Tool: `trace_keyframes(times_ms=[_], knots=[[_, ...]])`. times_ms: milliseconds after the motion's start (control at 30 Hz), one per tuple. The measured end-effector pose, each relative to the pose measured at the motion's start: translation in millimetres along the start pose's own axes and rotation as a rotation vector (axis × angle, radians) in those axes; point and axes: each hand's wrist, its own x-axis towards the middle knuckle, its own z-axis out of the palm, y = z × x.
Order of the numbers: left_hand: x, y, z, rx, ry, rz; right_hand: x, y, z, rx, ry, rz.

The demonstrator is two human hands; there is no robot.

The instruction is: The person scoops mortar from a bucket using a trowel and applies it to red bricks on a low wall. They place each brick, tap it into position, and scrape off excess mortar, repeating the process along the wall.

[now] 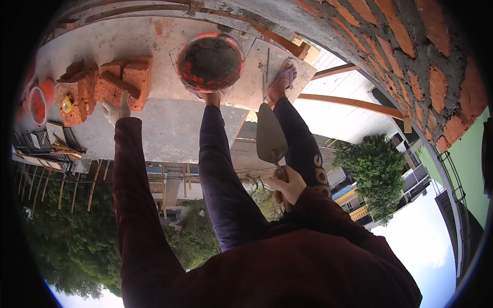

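The right grip (288, 186) wraps the masonry trowel (271, 135) by its handle, likely to keep the blade free, while the left grip (117, 109), its closure unclear, is at stacked bricks (139, 77).

The dark-sleeved left arm (129, 190) reaches out, nearly straight, toward ten o'clock, its left hand (117, 109) angled up to twelve, finger pose too small to tell. The right arm (328, 211) bends inward, the right hand (289, 186) at four o'clock, curled in a firm grip.
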Motion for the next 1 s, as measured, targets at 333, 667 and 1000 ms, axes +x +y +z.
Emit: trace_keyframes(times_ms=[333,667,1000], knots=[[-256.2,97.5,-133.9,-0.109,-1.230,0.308,21.9,26.7,89.2,0.317,-0.005,-0.131],[-201.6,178.3,-209.4,0.242,-1.280,0.433,22.4,-22.8,71.8,0.402,-0.207,-0.248],[-359.9,395.1,-284.2,0.292,-1.336,1.427,-17.2,-33.2,-55.2,0.174,0.017,-0.519]])
